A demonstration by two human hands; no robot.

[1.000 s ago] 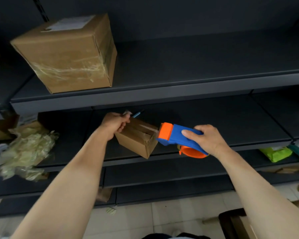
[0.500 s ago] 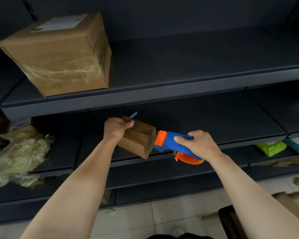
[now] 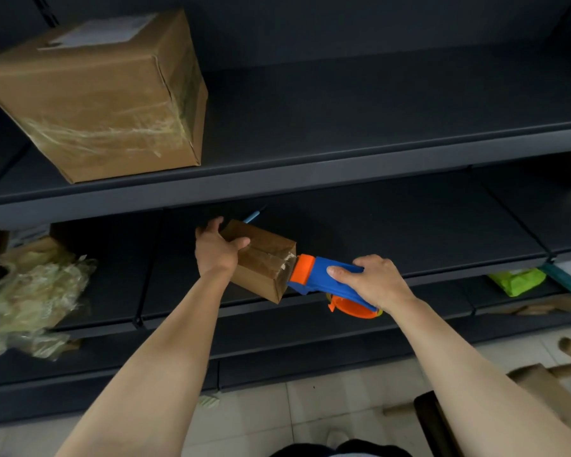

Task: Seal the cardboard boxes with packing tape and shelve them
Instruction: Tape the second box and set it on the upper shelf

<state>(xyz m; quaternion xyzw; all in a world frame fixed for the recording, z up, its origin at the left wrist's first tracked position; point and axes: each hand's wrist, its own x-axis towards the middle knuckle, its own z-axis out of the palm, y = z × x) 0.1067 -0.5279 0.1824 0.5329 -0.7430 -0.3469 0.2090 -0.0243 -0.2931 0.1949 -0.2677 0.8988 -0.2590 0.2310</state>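
A small cardboard box (image 3: 264, 258) is held in the air before the middle shelf (image 3: 409, 232), tilted. My left hand (image 3: 216, 250) grips its left end, thumb across the top. My right hand (image 3: 373, 280) grips a blue and orange tape dispenser (image 3: 323, 278), whose orange head presses against the box's right end, where clear tape shows. A large taped cardboard box (image 3: 106, 94) with a white label stands on the upper shelf (image 3: 343, 127) at the left.
Crumpled plastic wrap and paper (image 3: 30, 291) lie on the middle shelf at the left. A blue pen (image 3: 253, 216) lies behind the small box. A green packet (image 3: 518, 280) sits on a lower shelf at the right. Wooden furniture (image 3: 548, 384) stands on the tiled floor at the lower right.
The dispenser head has come up against the small box's right end. My left hand shifted its grip, thumb now over the box's top. The view drifted a little.
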